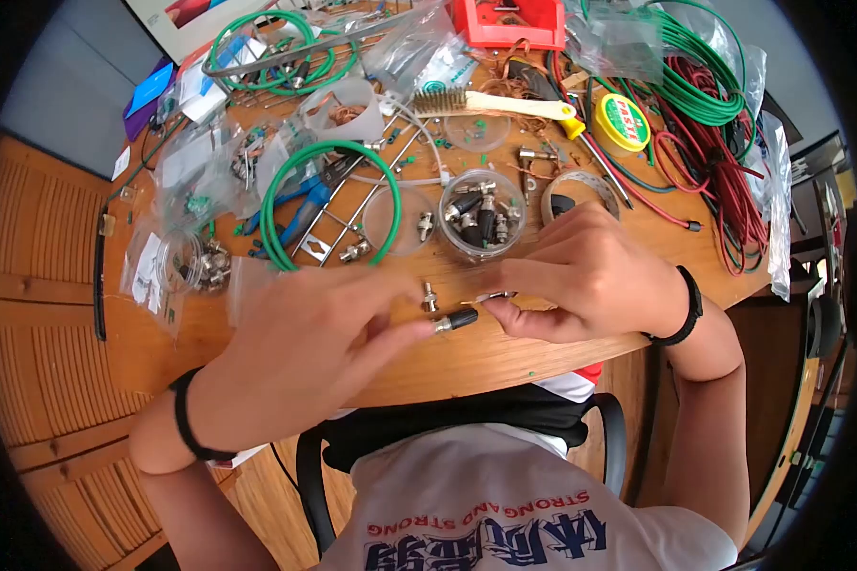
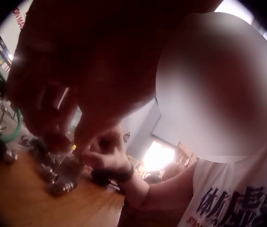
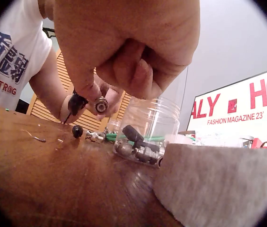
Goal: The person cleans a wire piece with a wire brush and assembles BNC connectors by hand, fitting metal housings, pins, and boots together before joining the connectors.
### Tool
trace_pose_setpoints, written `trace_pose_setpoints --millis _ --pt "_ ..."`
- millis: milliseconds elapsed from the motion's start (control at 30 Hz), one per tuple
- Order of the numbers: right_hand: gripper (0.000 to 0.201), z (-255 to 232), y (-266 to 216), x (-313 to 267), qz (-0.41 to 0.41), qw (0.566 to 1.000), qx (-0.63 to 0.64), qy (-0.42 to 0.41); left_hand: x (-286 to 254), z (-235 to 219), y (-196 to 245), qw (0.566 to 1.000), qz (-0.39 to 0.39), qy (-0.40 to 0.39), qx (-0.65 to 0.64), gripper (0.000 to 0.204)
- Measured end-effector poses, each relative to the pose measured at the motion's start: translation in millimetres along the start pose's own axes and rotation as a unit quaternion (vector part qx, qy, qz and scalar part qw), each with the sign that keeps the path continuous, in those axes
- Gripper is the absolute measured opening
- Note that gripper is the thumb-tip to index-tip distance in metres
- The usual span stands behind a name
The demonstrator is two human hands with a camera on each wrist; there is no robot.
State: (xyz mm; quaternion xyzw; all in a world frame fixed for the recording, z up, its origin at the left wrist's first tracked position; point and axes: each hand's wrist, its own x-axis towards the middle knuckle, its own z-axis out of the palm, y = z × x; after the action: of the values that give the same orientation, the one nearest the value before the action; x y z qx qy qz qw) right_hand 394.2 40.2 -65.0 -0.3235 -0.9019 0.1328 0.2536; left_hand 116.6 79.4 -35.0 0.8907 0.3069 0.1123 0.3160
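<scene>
My right hand [image 1: 581, 271] pinches a small metal BNC connector [image 3: 101, 105] between thumb and fingers, close above the table's front part. My left hand [image 1: 324, 328] is blurred at the left, thumb and index finger apart. Its thumb tip is right by the metal end of a BNC connector with a black boot [image 1: 460, 319] on the wood. Just behind that lies a bare metal BNC connector [image 1: 429, 298]. The left wrist view is dark, but shows metal connectors [image 2: 61, 187] below the hand.
A clear jar [image 1: 483, 217] of connectors stands beyond my hands, with a roll of tape [image 1: 549, 205] to its right. Green cable coils [image 1: 271, 214], blue-handled pliers [image 1: 305, 211], a wire brush [image 1: 490, 104], a paste tub [image 1: 622, 122] and red cables [image 1: 724, 171] crowd the back.
</scene>
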Motion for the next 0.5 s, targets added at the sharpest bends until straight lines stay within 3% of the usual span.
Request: trace_pose_setpoints --millis 333,400,500 --pt "0.018 -1 1 2 0.006 1.0 0.004 -0.018 21 19 -10 0.994 -0.038 -0.052 0.092 0.023" --pt "0.018 -1 1 1 0.006 1.0 0.001 -0.019 22 22 -12 0.995 0.009 -0.016 0.096 0.018" --pt "0.019 -4 -1 3 0.003 1.0 0.0 -0.02 21 20 -14 0.993 0.016 -0.03 0.115 0.015"
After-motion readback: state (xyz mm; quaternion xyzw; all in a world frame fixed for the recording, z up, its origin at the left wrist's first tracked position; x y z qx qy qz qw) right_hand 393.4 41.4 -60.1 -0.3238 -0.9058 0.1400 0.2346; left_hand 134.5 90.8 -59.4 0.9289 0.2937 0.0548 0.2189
